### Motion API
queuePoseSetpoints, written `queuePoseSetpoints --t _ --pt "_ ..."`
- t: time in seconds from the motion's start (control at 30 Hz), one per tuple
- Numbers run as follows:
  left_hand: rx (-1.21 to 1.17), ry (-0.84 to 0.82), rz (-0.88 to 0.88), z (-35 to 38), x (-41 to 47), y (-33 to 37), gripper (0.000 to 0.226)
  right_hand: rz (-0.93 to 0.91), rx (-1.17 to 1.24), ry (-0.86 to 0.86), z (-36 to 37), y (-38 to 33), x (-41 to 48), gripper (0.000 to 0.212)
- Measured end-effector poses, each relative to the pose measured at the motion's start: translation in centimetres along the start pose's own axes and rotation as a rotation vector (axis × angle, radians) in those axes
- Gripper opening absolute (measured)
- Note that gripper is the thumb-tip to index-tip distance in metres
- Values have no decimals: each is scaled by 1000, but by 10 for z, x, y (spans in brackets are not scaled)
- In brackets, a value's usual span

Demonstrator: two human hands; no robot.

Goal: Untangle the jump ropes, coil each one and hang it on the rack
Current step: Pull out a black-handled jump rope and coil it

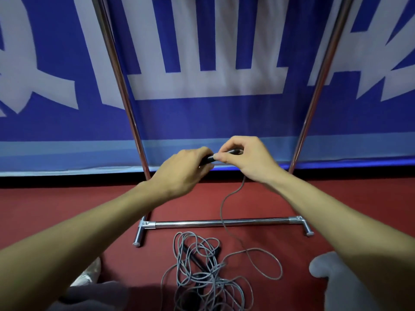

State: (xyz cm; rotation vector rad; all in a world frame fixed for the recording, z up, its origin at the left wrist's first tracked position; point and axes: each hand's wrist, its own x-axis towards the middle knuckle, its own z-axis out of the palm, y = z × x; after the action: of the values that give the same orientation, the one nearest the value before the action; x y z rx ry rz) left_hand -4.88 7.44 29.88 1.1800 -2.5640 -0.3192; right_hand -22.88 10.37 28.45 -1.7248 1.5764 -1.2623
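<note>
The black handle (210,158) lies sideways, its right end a bit higher, held up in front of the shiny rack (220,222). The left hand (186,169) curls round one end and the right hand (244,156) pinches the other. Its grey cord (222,212) drops past the rack's bottom bar to a tangled pile (202,272) on the red floor (67,209). A blue banner (202,117) hangs behind

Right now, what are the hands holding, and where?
A black jump rope handle: the left hand grips one end, the right hand pinches the other.
</note>
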Motion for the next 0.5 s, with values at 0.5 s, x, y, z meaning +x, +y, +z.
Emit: queuePoseSetpoints --t 0.5 --pt "-763 -71 -245 27 -23 -43 9 75 -42 -145 32 9 -13 29"
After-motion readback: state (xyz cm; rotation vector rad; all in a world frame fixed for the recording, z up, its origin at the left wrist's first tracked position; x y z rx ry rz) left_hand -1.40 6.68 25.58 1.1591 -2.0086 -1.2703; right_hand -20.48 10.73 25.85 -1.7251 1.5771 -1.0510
